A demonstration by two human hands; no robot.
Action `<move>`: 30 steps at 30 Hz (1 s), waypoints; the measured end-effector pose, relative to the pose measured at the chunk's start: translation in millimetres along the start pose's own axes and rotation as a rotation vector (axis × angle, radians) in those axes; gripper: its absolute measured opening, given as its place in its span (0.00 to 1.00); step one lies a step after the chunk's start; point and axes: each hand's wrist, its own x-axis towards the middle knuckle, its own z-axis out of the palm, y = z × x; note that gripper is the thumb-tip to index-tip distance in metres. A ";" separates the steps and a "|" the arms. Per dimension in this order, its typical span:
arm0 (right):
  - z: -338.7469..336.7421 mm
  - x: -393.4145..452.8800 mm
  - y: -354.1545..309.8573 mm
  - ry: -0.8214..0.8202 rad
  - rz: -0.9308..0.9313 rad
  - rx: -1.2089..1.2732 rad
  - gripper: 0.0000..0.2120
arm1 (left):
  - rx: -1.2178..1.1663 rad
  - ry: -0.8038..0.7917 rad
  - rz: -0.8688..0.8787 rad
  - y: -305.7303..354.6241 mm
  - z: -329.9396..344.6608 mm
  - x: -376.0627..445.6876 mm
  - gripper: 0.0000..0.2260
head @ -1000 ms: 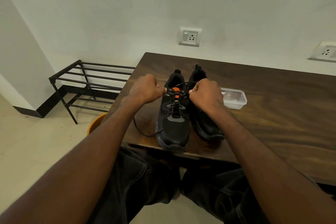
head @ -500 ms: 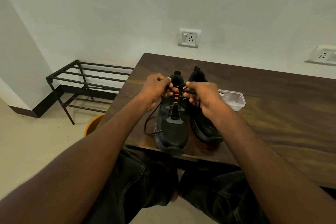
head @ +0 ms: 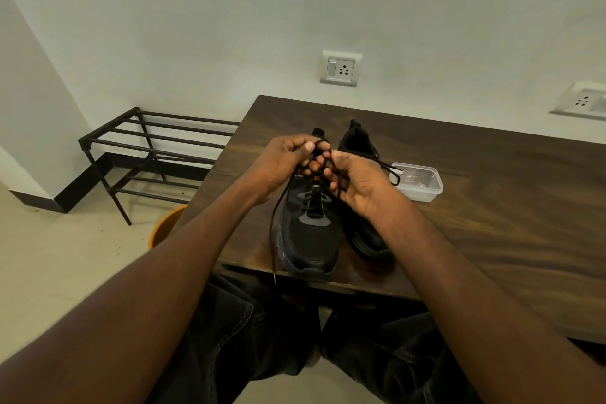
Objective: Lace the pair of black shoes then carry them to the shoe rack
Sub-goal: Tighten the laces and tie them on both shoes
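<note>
Head view. Two black shoes stand side by side near the front-left corner of the dark wooden table (head: pixel 475 207), toes toward the person. The left shoe (head: pixel 310 239) sits with its toe at the table's front edge; the right shoe (head: pixel 360 233) is just beside it, set a little further back.

Both hands meet above the tongue of the left shoe. The left hand (head: pixel 282 162) has its fingers curled in, pinching the black lace (head: pixel 273 233) near the top eyelets. From this hand one long strand of the lace drops down the shoe's outer side and hangs past the table's front edge. The right hand (head: pixel 355 182) is turned palm up, fingers curled round the other strand. A loop of that strand pokes out beyond the hand toward the right.

A small orange tab shows between the two hands on the shoe's tongue.

A clear plastic container (head: pixel 419 182) rests on the table just right of the right hand, further from the front edge than the shoes.

The black metal shoe rack (head: pixel 147 147) stands on the floor against the wall, left of the table's left edge, well apart from the shoes. An orange bucket rim (head: pixel 162 226) shows on the floor beside the table's front-left corner.

Two wall sockets (head: pixel 341 68) are on the wall behind the table.
</note>
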 end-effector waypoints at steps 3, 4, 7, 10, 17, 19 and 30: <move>0.4 1.6 3.1 -0.026 -0.047 -0.018 0.08 | 0.030 -0.083 0.057 -1.1 -7.9 -2.4 0.12; 1.0 3.0 3.8 -0.021 -0.063 -0.028 0.07 | 0.034 -0.099 0.069 -0.2 -8.1 -1.9 0.10; 4.0 6.7 3.7 -0.002 -0.109 -0.067 0.08 | 0.027 -0.126 0.073 4.3 -5.3 0.9 0.06; 9.1 5.2 1.2 -0.056 -0.145 -0.151 0.10 | 0.029 -0.092 -0.003 3.8 -6.2 6.6 0.11; 7.1 -3.7 -0.5 -0.065 -0.317 -0.324 0.10 | 0.012 -0.063 -0.116 6.8 -2.5 15.5 0.10; 5.6 3.7 1.7 -0.034 -0.308 -0.381 0.08 | 0.017 -0.060 -0.130 8.3 -1.4 17.7 0.08; -3.8 20.5 8.2 -0.009 -0.259 -0.224 0.14 | -0.015 0.055 -0.130 9.4 2.3 14.9 0.09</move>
